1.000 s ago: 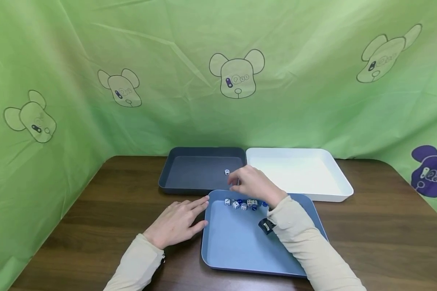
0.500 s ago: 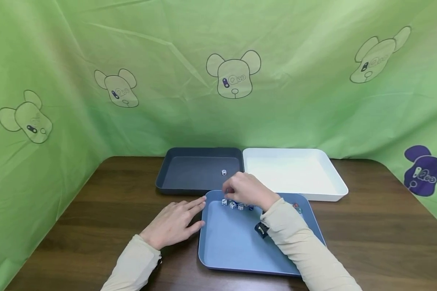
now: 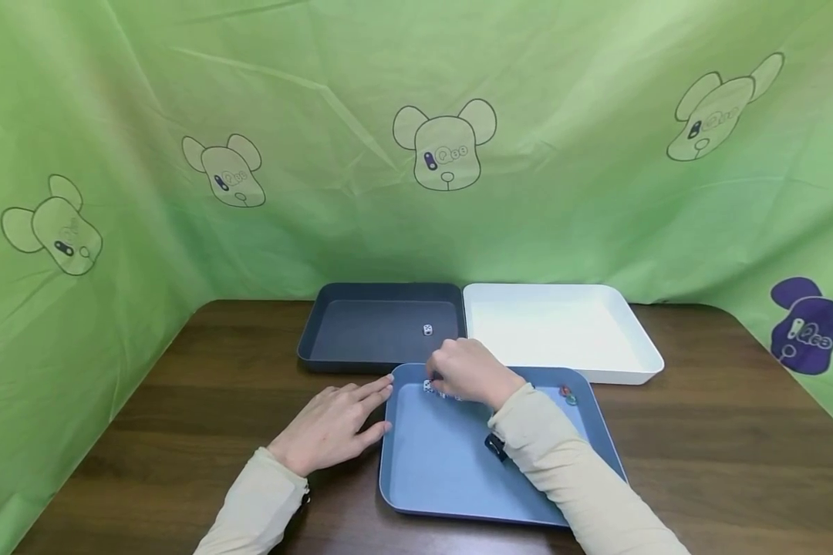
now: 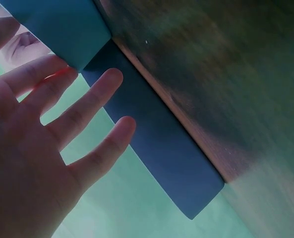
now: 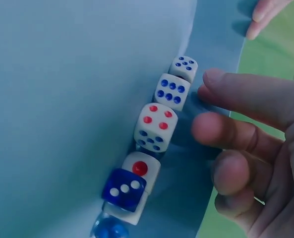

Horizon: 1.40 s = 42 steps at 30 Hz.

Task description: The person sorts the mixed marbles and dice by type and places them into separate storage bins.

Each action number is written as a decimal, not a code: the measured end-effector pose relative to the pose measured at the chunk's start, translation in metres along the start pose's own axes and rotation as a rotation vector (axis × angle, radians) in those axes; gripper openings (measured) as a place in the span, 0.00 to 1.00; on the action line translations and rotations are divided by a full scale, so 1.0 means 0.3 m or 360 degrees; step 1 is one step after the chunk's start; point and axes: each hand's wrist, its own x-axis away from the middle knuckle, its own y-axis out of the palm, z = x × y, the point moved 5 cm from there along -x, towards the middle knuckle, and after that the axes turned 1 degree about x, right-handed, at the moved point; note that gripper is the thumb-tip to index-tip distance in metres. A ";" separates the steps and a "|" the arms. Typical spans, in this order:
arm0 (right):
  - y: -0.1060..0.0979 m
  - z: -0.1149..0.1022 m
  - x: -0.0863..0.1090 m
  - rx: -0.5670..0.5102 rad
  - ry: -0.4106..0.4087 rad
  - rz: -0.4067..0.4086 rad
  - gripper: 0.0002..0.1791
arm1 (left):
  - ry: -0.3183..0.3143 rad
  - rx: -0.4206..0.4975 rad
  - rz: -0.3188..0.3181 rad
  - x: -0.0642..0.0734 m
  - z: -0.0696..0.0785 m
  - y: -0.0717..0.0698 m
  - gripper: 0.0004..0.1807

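In the head view, my right hand (image 3: 470, 372) is bent over a row of dice at the far side of the blue tray (image 3: 451, 478). Up close in the right wrist view, its curled fingers (image 5: 211, 130) lie beside white dice, including a die showing six (image 5: 171, 92). Thumb and forefinger tips overlap there, so whether something is pinched between them is hidden. A dark blue die (image 5: 124, 190) leans on a white one nearby. With fingers spread, my left hand (image 3: 329, 428) touches the left rim of the blue tray. One white die (image 3: 427, 330) sits in the black tray (image 3: 368, 331).
Behind the blue tray stand the black tray and, right of it, a white tray (image 3: 555, 327). Small red and green pieces (image 3: 568, 395) lie in the blue tray's far right corner. A green curtain (image 3: 319, 216) hangs behind the brown table (image 3: 180, 432).
My right hand has come down from between the trays to the dice and now covers most of the row. The red and green pieces have come into sight. My left hand keeps its place.
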 end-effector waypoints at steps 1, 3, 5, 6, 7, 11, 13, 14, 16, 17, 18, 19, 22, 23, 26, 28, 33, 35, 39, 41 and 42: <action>0.003 -0.002 -0.001 0.0007 -0.0007 -0.0003 0.02 | -0.0001 0.0000 0.0001 0.000 -0.001 0.001 0.28; 0.006 -0.008 -0.002 0.0027 -0.0027 0.0000 0.02 | -0.0002 0.0003 0.0003 0.000 -0.002 0.002 0.28; 0.008 -0.012 -0.003 0.0049 -0.0045 0.0009 0.02 | -0.0001 0.0009 0.0004 -0.001 -0.003 0.002 0.28; 0.010 -0.013 -0.003 0.0050 -0.0046 0.0010 0.02 | -0.0001 0.0012 0.0004 0.000 -0.004 0.002 0.28; 0.012 -0.013 -0.003 0.0046 -0.0045 0.0008 0.02 | -0.0002 0.0015 0.0002 -0.001 -0.004 0.003 0.28; 0.016 -0.016 -0.003 0.0036 -0.0068 0.0007 0.02 | -0.0001 0.0019 0.0002 -0.002 -0.005 0.005 0.29; 0.017 -0.017 -0.003 0.0026 -0.0084 0.0008 0.02 | 0.0000 0.0017 0.0007 -0.004 -0.004 0.005 0.29; 0.016 -0.019 -0.002 0.0022 -0.0092 0.0009 0.02 | 0.0003 0.0017 0.0009 -0.005 -0.004 0.005 0.29; 0.017 -0.021 -0.001 0.0002 -0.0104 0.0008 0.04 | 0.0006 0.0018 0.0012 -0.007 -0.002 0.005 0.29; 0.018 -0.023 -0.001 -0.0011 -0.0109 0.0007 0.04 | 0.0006 0.0020 0.0011 -0.008 -0.002 0.005 0.29; 0.020 -0.025 -0.001 -0.0018 -0.0117 0.0007 0.05 | 0.0005 0.0022 0.0009 -0.008 -0.001 0.005 0.29; 0.021 -0.028 -0.001 -0.0025 -0.0126 0.0010 0.05 | 0.0003 0.0025 0.0005 -0.007 -0.001 0.006 0.29; 0.023 -0.036 -0.005 -0.0029 -0.0157 0.0029 0.08 | -0.0004 0.0026 -0.0007 -0.005 -0.002 0.008 0.29; 0.023 -0.039 -0.006 -0.0025 -0.0164 0.0034 0.08 | -0.0006 0.0026 -0.0009 -0.003 -0.002 0.008 0.28; 0.022 -0.043 -0.011 -0.0015 -0.0177 0.0051 0.11 | -0.0006 0.0018 -0.0006 0.000 -0.004 0.006 0.28; 0.021 -0.044 -0.016 -0.0027 -0.0175 0.0053 0.12 | -0.0011 0.0012 -0.0001 0.003 -0.006 0.004 0.28; 0.017 -0.048 -0.033 -0.0104 -0.0157 0.0008 0.12 | -0.0027 0.0004 -0.0001 0.011 -0.010 0.003 0.28; 0.013 -0.047 -0.039 -0.0133 -0.0149 -0.0019 0.09 | -0.0020 0.0000 0.0004 0.012 -0.009 0.004 0.28; -0.005 -0.037 -0.049 -0.0187 -0.0119 -0.0042 0.04 | 0.0008 -0.0012 0.0024 0.006 -0.005 0.005 0.28; -0.016 -0.028 -0.053 -0.0207 -0.0108 -0.0042 0.05 | 0.0016 -0.0012 0.0028 0.002 -0.003 0.004 0.28; -0.019 -0.023 -0.054 -0.0218 -0.0101 -0.0047 0.06 | 0.0018 -0.0008 0.0027 0.000 -0.001 0.004 0.28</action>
